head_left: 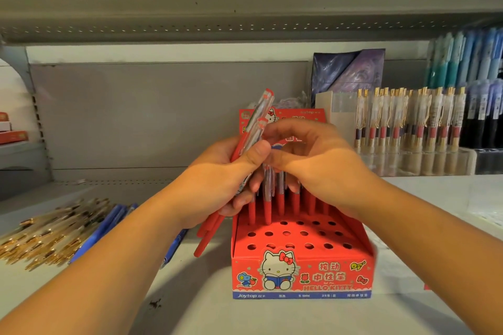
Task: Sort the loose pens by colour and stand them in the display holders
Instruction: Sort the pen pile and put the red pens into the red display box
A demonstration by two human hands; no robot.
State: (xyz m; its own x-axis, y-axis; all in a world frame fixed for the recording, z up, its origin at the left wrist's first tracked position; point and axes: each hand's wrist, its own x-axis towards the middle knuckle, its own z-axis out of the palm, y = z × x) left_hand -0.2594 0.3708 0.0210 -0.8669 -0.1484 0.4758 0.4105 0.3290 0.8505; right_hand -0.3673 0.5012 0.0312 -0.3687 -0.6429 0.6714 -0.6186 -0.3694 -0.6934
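A red cardboard display holder with rows of round holes stands on the shelf in front of me. Several red pens stand upright in its back rows. My left hand grips a tilted bunch of red pens, their clear tops pointing up and right. My right hand hovers over the holder's back rows, its fingertips pinching the top of one pen in that bunch beside my left thumb. The standing pens' tops are hidden behind my right hand.
Loose gold-trimmed pens and blue pens lie in a heap at the left of the shelf. A clear holder with gold-clipped pens and racks of blue pens stand at the back right. A shelf overhangs above.
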